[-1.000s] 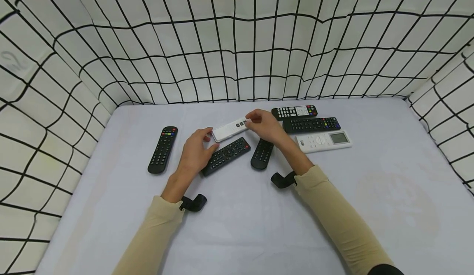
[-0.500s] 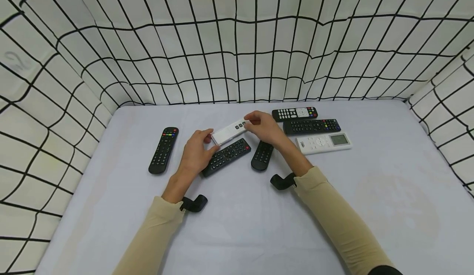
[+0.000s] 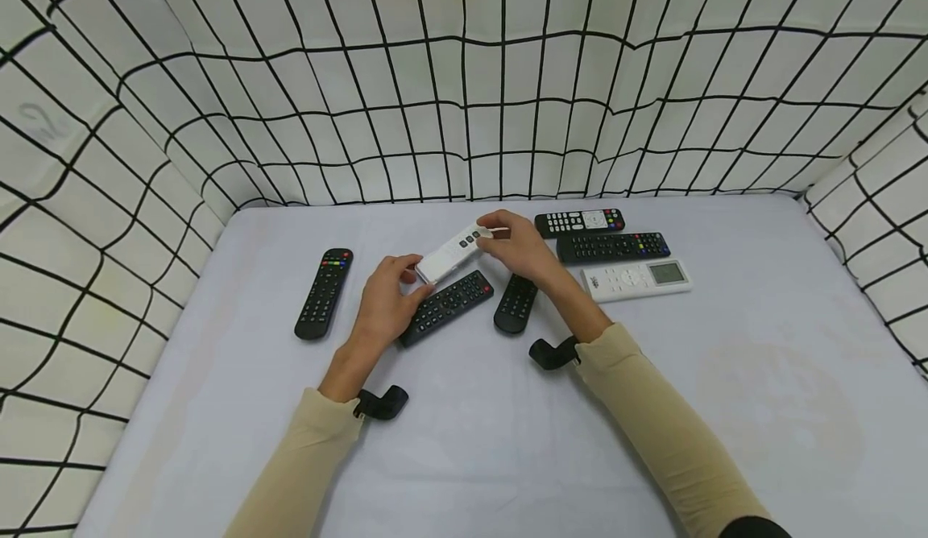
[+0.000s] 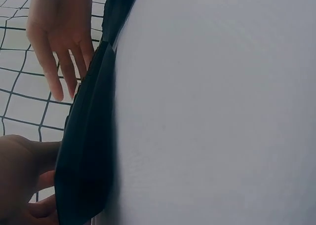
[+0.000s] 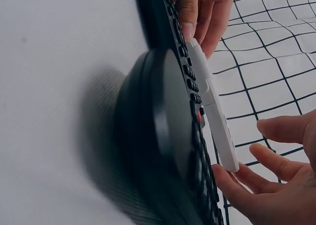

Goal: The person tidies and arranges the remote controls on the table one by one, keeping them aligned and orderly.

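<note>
Now the slim white plastic remote (image 3: 447, 258), pinched at opposite ends by left hand (image 3: 386, 298) and right hand (image 3: 520, 248), slants steeper than before beyond the long black button-studded remote (image 3: 453, 304); adjustment seems unfinished.

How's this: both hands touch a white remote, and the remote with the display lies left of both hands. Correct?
Wrong side: the remote with the display lies right of both hands, per the head view. The left hand and right hand touch a white remote.
</note>
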### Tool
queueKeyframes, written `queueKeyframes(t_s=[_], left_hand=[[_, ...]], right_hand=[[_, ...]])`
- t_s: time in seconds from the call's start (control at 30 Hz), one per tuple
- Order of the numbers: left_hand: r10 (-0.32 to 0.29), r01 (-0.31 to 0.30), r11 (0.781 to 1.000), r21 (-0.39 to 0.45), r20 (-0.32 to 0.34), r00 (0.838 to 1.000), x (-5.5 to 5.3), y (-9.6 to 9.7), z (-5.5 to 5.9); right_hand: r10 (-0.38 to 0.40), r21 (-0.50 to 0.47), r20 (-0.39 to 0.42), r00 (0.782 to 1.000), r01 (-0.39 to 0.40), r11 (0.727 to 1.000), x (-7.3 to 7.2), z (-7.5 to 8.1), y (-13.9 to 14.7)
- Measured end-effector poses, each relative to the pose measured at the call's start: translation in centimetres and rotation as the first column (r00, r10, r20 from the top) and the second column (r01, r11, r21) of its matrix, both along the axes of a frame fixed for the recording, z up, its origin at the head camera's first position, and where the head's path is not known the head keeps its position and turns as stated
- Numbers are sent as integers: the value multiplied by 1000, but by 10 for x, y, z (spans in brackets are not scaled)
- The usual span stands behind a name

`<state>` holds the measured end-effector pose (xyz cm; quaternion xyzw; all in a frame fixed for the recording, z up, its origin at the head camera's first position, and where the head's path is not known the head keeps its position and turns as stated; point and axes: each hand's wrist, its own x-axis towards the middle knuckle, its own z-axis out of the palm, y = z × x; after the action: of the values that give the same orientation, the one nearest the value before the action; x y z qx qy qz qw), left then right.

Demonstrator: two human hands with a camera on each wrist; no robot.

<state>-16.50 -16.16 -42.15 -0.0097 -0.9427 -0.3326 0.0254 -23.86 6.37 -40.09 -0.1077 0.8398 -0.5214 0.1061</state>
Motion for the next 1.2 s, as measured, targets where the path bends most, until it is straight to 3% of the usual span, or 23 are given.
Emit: queueKeyframes(t_s=[0.37,0.8,1.07,1.2], left_hand=[[33,-30,998,48,-54,998,10,-8,1],[23,-18,998,60,-93,995,17,-14,0],[38,-28,994,109,-97,995,24,-19,2],[45,-33,990,138,-86,995,28,-21,2]], right_hand=[[-16,-49,-29,999,14,999,-1,2,-14],[-144,-136,59,988,151,979,-4,0,-29],[-140,-243,131,981,169,955,-4,2,-36],[-126,-252,144,982,160,955,-3,3,-39]])
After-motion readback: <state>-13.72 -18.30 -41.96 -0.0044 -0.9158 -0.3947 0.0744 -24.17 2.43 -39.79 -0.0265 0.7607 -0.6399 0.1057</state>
